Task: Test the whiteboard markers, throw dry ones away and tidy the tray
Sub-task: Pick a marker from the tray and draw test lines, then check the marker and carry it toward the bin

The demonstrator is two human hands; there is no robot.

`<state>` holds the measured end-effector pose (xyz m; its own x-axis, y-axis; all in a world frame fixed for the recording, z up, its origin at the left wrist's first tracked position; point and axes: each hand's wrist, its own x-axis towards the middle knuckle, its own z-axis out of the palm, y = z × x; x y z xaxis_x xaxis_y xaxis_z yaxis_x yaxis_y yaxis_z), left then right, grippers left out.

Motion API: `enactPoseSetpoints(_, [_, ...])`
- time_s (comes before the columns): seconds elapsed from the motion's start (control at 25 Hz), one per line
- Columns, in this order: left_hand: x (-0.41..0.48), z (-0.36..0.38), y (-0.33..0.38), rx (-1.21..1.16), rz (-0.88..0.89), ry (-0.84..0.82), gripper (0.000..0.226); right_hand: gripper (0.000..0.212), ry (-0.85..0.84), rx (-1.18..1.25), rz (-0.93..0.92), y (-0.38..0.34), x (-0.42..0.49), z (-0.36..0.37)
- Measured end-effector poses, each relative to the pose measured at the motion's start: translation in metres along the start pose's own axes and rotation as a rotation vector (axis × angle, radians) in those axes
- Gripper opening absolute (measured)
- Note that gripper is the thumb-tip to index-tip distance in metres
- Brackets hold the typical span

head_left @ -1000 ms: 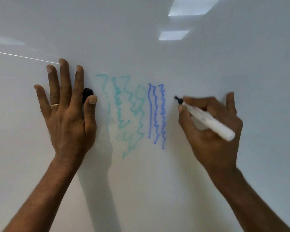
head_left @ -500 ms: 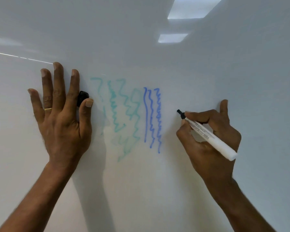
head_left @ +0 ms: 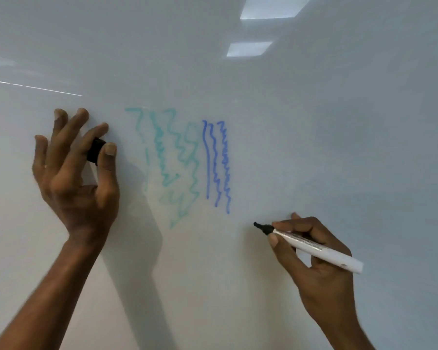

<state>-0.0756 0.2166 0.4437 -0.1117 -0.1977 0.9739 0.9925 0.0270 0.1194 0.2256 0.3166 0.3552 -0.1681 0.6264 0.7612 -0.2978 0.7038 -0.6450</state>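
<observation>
A white-barrelled marker [head_left: 314, 247] with a black tip is gripped in my right hand [head_left: 316, 269], low on the right of the whiteboard [head_left: 314, 135]. Its tip points left at the board, below and right of the blue squiggles [head_left: 216, 165]. No black line shows on the board where the tip has passed. My left hand [head_left: 74, 178] pinches the black marker cap [head_left: 96, 150] between thumb and forefinger, with the other fingers spread near the board. Faint teal squiggles [head_left: 175, 162] lie between the two hands.
The glossy whiteboard fills the whole view and mirrors two ceiling light panels [head_left: 268, 8] at the top. A thin bright reflection line [head_left: 33, 87] crosses the upper left. No tray or bin is in view.
My right hand has drawn the marker tip downward, leaving no visible mark. My left hand has lifted from flat on the board and now pinches the cap more openly.
</observation>
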Motion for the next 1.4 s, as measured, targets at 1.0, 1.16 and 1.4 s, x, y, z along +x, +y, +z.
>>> enactPoseSetpoints(1.0, [-0.153,0.003,0.319,-1.315,-1.908,-1.044,0.033,0.041,0.255,-0.196,0.380,-0.076,-0.113,-0.169])
enactPoseSetpoints(1.16, [-0.165,0.022,0.362,-1.304,-1.888,-1.130,0.029,0.030,0.299,-0.247,0.341,-0.066,-0.109,-0.209])
enactPoseSetpoints(1.4, [-0.190,0.057,0.443,-1.345,-1.855,-1.171,0.026,0.020,0.301,-0.422,0.300,-0.054,-0.104,-0.286])
